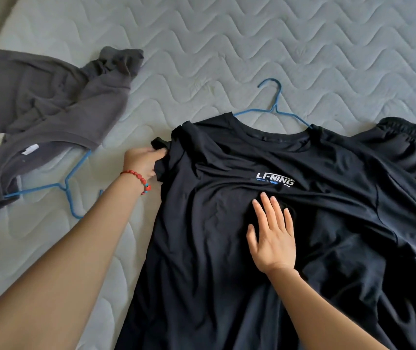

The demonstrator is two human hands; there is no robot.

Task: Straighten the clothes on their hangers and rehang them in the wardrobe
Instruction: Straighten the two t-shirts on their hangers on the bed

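**A:** In the head view, where was the shirt?

**B:** The black, thin, slippery-looking T-shirt with a white chest logo (pixel 265 223) lay face up on the pale grey quilted mattress (pixel 227 46), with the blue wire hanger (pixel 275 107) in its neck, hook pointing away. The hanger's left arm showed bare outside the collar, so I judged that shoulder was not seated.

**A:** And the hands?

**B:** The left hand (pixel 142 161), with a red bead bracelet (pixel 138 179) on the wrist, had its fingers curled around the bunched left sleeve. The right hand (pixel 271 238) lay flat, fingers straight and spread, pressing the chest just below the logo and gripping nothing.

**A:** How would you do the step well?

**B:** Keep the flat palm as an anchor, draw the sleeve outward over the wire end, then smooth the creases toward the hem.

**A:** Anything else nearby?

**B:** A crumpled dark grey top (pixel 45 97) on a second blue hanger (pixel 70 185), well to the left; black elastic-waisted shorts (pixel 409 137) touching the shirt's right.
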